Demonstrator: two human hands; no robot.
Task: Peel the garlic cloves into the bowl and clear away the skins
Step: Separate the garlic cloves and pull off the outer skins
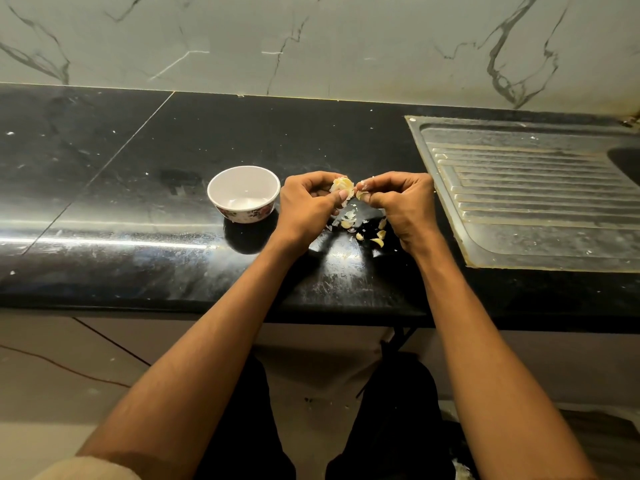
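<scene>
1. Black bench (pixel 145 202); bowl (pixel 243 194) at 9 o'clock of my hands, looks empty.
2. Left hand (pixel 306 202) grips garlic cluster (pixel 343 186); right hand (pixel 403 202) pinches a clove (pixel 362 195).
3. Step: splitting cloves. Next, I'd say: peel, drop into bowl; skins (pixel 349 216) below.

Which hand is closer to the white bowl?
The left hand. It sits just right of the bowl, gripping the garlic. The right hand is farther right, beyond the garlic, pinching a clove.

Glossy black stone counter (pixel 138 188) — ridged dull metal drainboard (pixel 526 188), glossy bowl (pixel 243 194), papery skins (pixel 349 216).
</scene>
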